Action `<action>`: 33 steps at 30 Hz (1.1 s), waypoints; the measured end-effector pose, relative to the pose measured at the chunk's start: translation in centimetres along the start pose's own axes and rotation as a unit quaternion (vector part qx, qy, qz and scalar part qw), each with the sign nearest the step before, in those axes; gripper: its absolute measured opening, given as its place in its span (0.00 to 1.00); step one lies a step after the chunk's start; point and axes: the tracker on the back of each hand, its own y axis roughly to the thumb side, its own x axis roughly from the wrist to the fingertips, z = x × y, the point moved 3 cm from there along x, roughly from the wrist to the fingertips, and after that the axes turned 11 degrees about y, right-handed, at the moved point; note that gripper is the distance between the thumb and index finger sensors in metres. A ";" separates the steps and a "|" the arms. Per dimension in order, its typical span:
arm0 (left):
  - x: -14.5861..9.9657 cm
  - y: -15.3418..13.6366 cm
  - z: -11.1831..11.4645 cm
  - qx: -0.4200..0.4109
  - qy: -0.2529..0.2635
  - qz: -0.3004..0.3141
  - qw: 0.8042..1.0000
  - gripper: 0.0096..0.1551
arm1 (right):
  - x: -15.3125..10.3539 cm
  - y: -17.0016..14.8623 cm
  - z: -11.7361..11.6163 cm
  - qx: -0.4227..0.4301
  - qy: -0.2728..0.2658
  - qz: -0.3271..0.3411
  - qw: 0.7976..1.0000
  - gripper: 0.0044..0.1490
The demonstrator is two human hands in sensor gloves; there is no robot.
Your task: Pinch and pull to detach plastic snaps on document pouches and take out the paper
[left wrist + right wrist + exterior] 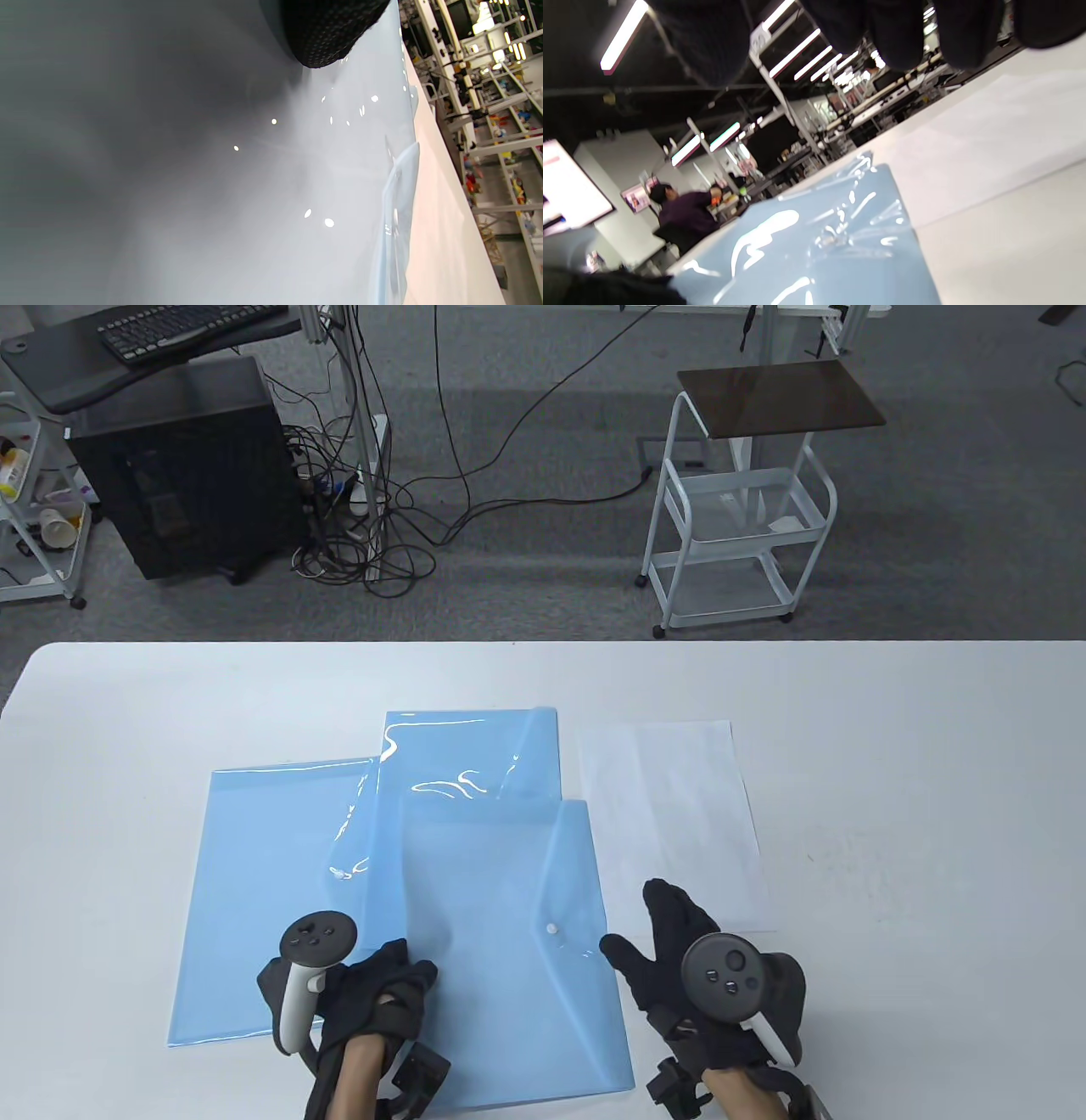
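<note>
Three translucent blue pouches overlap on the white table. The front pouch (509, 950) lies with its flap closed at a white snap (551, 929). The back pouch (467, 755) has its flap lifted, as does the left pouch (263, 899). A white paper sheet (670, 814) lies flat to their right. My left hand (382, 993) rests on the front pouch's left edge with fingers bent; one fingertip (326, 38) touches the plastic. My right hand (670, 950) is spread and holds nothing, its thumb beside the pouch's right edge. The right wrist view shows a pouch (818, 245) and the paper (988, 148).
The table (891, 780) ends at a far edge with grey floor beyond. There stand a white wire cart (738, 517), a black computer case (187, 466) and tangled cables (365, 534). A person (683, 212) sits far off in the right wrist view.
</note>
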 end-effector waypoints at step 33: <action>-0.2 0.6 0.5 0.067 0.040 0.014 0.997 0.27 | 10.0 4.9 -10.3 -0.292 0.190 -0.054 0.936 0.57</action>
